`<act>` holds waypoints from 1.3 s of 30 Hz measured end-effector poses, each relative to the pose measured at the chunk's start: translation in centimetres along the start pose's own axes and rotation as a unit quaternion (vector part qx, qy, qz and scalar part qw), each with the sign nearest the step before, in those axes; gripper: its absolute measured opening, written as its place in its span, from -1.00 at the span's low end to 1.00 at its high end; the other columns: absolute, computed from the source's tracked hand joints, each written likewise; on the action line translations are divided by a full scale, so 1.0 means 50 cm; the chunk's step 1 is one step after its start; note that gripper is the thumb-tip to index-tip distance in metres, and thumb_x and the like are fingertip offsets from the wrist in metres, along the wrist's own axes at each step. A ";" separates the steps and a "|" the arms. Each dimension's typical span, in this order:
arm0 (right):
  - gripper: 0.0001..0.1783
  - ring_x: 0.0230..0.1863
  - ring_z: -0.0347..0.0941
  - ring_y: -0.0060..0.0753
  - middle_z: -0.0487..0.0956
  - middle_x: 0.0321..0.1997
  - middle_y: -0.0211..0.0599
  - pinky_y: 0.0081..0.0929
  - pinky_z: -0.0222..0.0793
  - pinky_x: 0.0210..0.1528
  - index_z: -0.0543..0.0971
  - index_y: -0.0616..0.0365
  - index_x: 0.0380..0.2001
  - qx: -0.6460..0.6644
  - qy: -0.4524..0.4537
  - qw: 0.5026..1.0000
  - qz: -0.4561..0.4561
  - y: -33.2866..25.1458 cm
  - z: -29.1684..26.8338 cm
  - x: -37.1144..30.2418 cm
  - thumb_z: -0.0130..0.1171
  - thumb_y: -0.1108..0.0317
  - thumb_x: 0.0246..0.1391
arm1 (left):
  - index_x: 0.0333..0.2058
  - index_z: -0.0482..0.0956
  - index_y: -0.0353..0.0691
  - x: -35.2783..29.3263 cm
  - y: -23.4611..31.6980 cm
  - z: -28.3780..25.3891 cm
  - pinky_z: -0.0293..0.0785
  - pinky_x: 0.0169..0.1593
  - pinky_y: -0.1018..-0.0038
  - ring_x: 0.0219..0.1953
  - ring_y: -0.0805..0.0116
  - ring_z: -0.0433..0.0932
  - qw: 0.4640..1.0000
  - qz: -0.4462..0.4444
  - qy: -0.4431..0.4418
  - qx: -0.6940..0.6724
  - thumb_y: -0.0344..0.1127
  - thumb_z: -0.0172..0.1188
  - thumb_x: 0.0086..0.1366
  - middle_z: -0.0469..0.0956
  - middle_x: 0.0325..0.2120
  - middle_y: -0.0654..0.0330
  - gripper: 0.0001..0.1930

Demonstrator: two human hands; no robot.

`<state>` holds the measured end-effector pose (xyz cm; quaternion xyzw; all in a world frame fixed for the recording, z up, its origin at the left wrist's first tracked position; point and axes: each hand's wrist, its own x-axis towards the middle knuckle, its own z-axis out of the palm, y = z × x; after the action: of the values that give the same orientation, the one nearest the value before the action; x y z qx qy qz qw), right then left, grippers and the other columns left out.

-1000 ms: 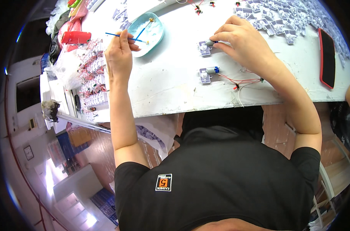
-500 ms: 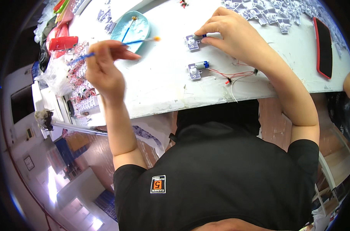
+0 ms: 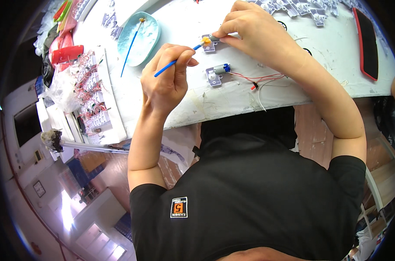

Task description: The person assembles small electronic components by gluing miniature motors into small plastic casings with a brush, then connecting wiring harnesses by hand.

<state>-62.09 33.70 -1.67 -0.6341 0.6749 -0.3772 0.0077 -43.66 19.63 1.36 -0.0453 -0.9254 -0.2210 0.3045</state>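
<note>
My left hand is closed around a blue-handled paintbrush. Its yellowish bristles rest at a pale grey plastic bracket, covering part of it. With thumb and forefinger, my right hand pinches the small grey motor on that bracket; my fingers hide its far end. Closer to me lies a second bracket carrying a grey motor with a blue end. Red wires run from it to the right. Left of the brush sits a light-blue dish with a whitish coating, a second brush leaning across it.
More grey brackets are heaped at the far right. A red-edged phone lies at the table's right. Along the left, wired assemblies stand in rows near a red object and a clear plastic bag.
My left hand has swung right from beside the dish, bringing the brush tip to the bracket. My right hand keeps its pinch on the motor. The whole view has shifted slightly.
</note>
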 end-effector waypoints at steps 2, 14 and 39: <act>-0.87 -0.21 0.46 -0.23 0.64 -0.43 -0.33 -0.31 0.41 -0.07 0.73 0.12 -0.45 -0.007 0.001 1.000 -0.009 0.000 0.002 0.000 0.29 0.33 -0.07 | -0.30 0.54 -0.39 0.002 0.000 0.002 0.58 -0.43 0.45 -0.46 0.24 0.63 0.999 0.049 -0.005 -0.003 -0.60 0.22 0.25 0.60 -0.40 0.12 -0.94; -0.86 -0.21 0.46 -0.23 0.63 -0.44 -0.35 -0.30 0.39 -0.05 0.72 0.12 -0.48 -0.033 0.013 0.999 -0.029 0.000 0.005 -0.004 0.27 0.31 -0.05 | -0.34 0.51 -0.38 0.025 0.009 -0.021 0.57 -0.42 0.43 -0.45 0.21 0.62 0.998 0.049 -0.024 0.018 -0.57 0.25 0.23 0.59 -0.43 0.11 -0.92; -0.84 -0.18 0.45 -0.24 0.61 -0.42 -0.37 -0.28 0.37 -0.01 0.72 0.09 -0.43 -0.074 -0.020 0.996 -0.039 -0.001 0.001 -0.004 0.22 0.30 -0.01 | -0.33 0.51 -0.34 0.073 0.015 -0.018 0.53 -0.44 0.40 -0.47 0.19 0.59 0.985 0.105 -0.128 0.045 -0.55 0.26 0.23 0.56 -0.47 0.10 -0.90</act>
<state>-61.96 33.87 -1.78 -0.6663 0.6753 -0.3136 -0.0412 -45.94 19.73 4.44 -0.1567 -0.9558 -0.1386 0.2066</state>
